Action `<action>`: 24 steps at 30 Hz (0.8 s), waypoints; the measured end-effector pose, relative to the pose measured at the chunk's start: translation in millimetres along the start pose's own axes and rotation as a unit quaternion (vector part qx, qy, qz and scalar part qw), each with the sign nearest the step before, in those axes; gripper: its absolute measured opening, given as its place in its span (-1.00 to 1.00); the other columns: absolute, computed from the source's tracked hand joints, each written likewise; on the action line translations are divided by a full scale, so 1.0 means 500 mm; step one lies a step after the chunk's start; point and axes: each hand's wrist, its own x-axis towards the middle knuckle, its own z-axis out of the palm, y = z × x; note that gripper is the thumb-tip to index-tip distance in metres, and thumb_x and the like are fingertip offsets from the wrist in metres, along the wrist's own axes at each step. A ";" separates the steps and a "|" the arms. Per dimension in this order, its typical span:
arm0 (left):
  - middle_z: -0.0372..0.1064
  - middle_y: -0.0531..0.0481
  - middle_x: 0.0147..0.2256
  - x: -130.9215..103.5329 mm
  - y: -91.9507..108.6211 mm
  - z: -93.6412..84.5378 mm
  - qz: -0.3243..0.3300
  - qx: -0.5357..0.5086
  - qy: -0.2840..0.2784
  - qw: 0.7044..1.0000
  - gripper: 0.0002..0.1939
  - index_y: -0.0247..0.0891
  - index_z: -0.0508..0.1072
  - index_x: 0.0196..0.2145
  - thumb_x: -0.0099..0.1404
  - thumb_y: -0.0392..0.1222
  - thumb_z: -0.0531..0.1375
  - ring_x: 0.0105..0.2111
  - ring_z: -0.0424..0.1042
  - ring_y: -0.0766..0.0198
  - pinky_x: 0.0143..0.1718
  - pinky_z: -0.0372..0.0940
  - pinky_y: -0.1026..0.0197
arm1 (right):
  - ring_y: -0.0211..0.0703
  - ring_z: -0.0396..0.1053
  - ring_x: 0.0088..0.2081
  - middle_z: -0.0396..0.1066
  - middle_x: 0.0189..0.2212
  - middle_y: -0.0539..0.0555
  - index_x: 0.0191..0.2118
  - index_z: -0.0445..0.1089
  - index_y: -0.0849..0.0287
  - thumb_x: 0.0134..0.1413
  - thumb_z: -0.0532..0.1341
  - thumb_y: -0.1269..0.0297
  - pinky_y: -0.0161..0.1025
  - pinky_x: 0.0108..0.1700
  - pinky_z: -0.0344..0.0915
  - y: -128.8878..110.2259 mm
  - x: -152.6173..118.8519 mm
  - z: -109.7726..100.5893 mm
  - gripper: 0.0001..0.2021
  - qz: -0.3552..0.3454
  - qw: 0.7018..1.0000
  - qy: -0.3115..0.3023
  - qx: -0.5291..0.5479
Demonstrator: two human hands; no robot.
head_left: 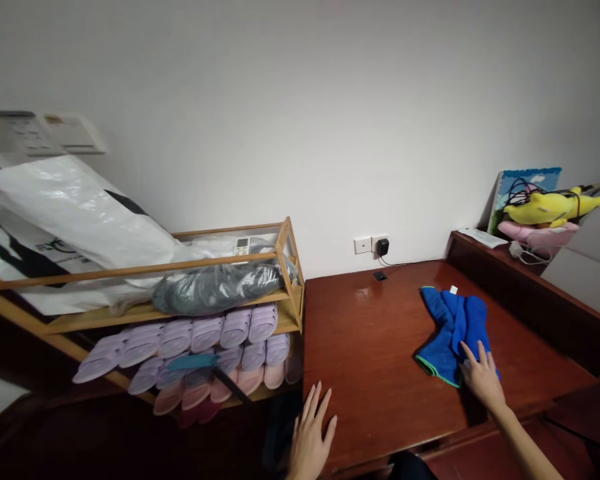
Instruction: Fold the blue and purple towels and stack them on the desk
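Observation:
A crumpled blue cloth [450, 333] with green edging and a small white tag lies on the right part of the reddish-brown desk [370, 360]. My right hand [481, 377] rests on the cloth's near right corner, fingers spread, not gripping it. Its fingertips touch the fabric. At the desk's left front edge is my left hand [313, 433], palm down with its fingers stretched out and nothing held. The cloth is well to the right of my left hand.
Left of the desk stands a wooden rack [293, 300] with several slippers [207, 333], a white bag [75, 227] and a dark plastic-wrapped bundle [220, 287]. A raised shelf [520, 287] on the right holds a yellow plush toy [545, 209]. A black plug [383, 247] sits in the wall socket.

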 end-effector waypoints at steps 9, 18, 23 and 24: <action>-0.19 0.13 0.30 0.007 -0.028 0.020 0.013 0.017 0.008 1.000 -0.45 0.09 0.01 0.25 0.31 -0.11 -0.07 0.28 -0.14 0.18 0.09 0.16 -0.04 | 0.12 0.40 -0.43 0.36 -0.49 0.15 -0.28 0.29 0.11 -0.32 0.15 0.04 0.03 -0.31 0.33 0.103 0.215 -0.122 -0.61 0.228 0.970 0.028 0.081; -0.22 0.14 0.31 0.011 -0.031 0.024 0.027 0.013 0.022 0.999 -0.47 0.09 -0.01 0.25 0.33 -0.08 -0.09 0.28 -0.15 0.19 0.09 0.15 -0.01 | 0.07 0.32 -0.09 0.25 -0.03 0.20 -0.13 0.28 0.04 -0.11 0.01 0.04 -0.06 -0.11 0.30 0.001 0.104 -0.125 -0.60 -0.024 0.996 0.071 0.049; -0.21 0.09 0.31 0.012 -0.031 0.026 0.019 0.022 0.009 1.000 -0.48 0.06 0.02 0.25 0.33 -0.08 -0.10 0.29 -0.16 0.18 0.08 0.16 -0.04 | 0.06 0.32 -0.03 0.32 -0.06 0.11 -0.24 0.38 -0.01 -0.16 0.09 -0.05 -0.07 -0.01 0.27 -0.032 0.003 -0.030 -0.63 -0.010 0.987 -0.011 0.161; -0.20 0.09 0.31 0.012 -0.032 0.027 0.021 0.025 0.010 0.999 -0.48 0.06 0.02 0.25 0.33 -0.09 -0.10 0.29 -0.16 0.18 0.07 0.17 -0.06 | 0.03 0.36 -0.07 0.38 -0.13 0.10 -0.27 0.39 0.01 -0.18 0.11 -0.08 -0.09 -0.02 0.28 -0.024 0.008 -0.035 -0.63 0.007 0.983 -0.002 0.186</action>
